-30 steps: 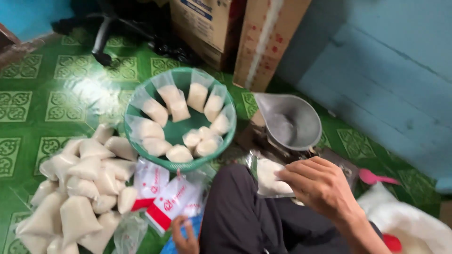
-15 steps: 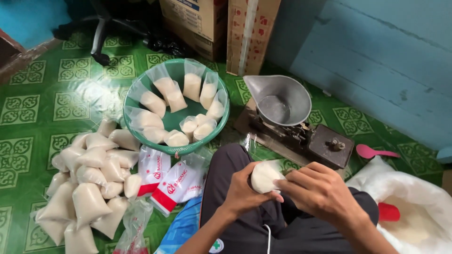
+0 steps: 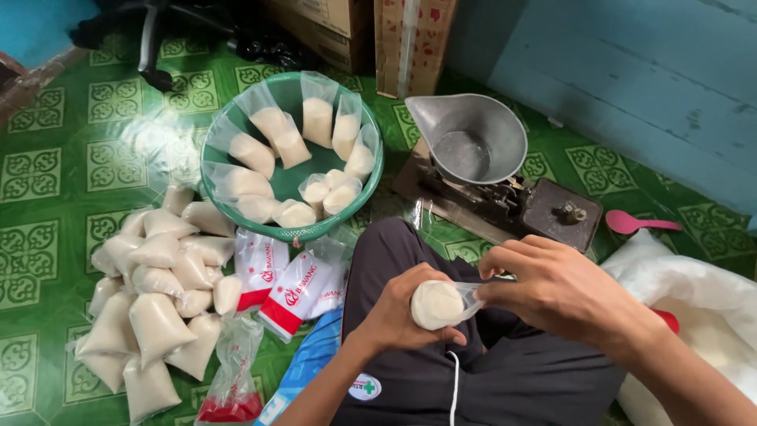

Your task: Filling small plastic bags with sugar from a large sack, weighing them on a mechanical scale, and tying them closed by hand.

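Green tiled floor (image 3: 71, 170); hands (image 3: 481, 304) half-hiding filled bag (image 3: 438, 304), sack (image 3: 710, 308) cut off.

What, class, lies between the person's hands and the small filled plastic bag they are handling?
Nothing visible: the left hand cups the small white-filled clear plastic bag, and the right hand pinches its open end.

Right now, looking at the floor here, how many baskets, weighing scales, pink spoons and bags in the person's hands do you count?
Green basket: 1
Weighing scale: 1
Pink spoon: 1
Filled bag, held between left hand and right hand: 1
Total: 4
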